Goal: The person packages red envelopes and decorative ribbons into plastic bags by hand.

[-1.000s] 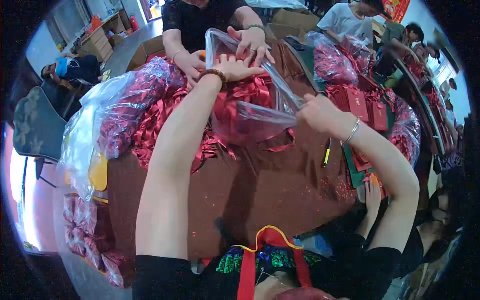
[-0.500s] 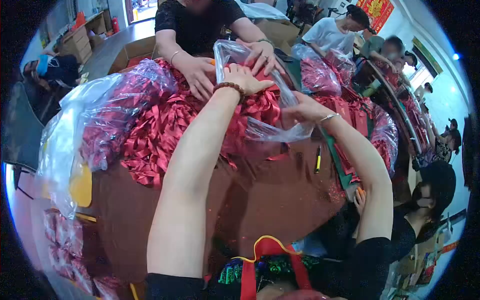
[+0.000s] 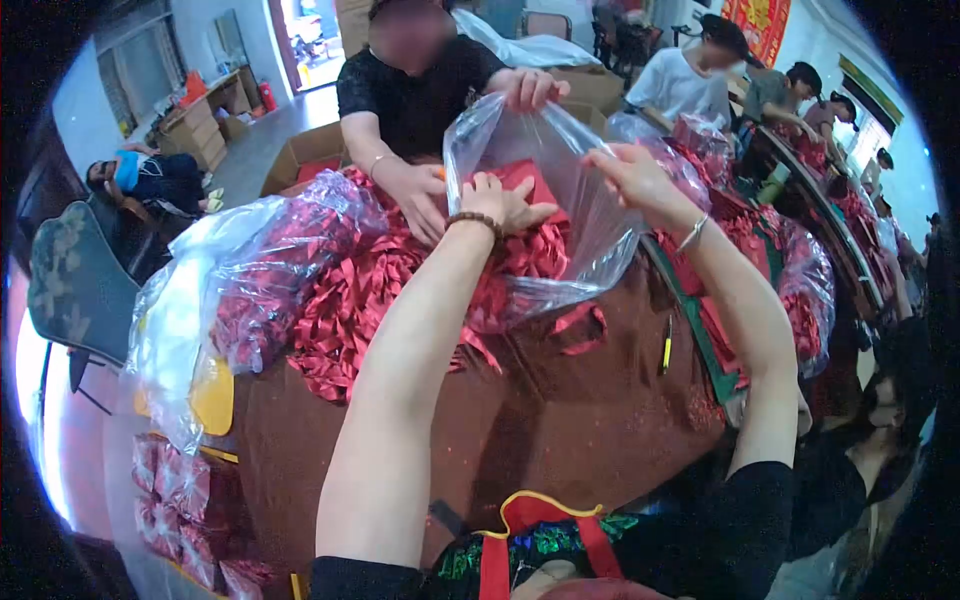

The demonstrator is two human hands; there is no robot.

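A clear plastic bag (image 3: 605, 235) stands with its mouth held wide over red ribbons and a flat red piece (image 3: 540, 180). My left hand (image 3: 500, 205) reaches into the mouth, fingers spread on the red contents; what lies beneath the palm is hidden. On the bag's right edge, my right hand (image 3: 645, 180) is closed, pinching the plastic. Across from me a co-worker's hand (image 3: 532, 88) grips the upper rim. That person's other hand (image 3: 415, 195) rests at the left of the bag, by a heap of loose red ribbons (image 3: 350, 320).
Filled plastic bags (image 3: 275, 265) lie to the left on the brown-covered table (image 3: 480, 430). A yellow cutter (image 3: 667, 345) lies at right, near a green strip (image 3: 705, 345) with red pieces. Other people sit at a table further right.
The bag's mouth has been pulled up and wider. My right hand and the co-worker's hand have risen with its rim. My left hand stays on the red contents.
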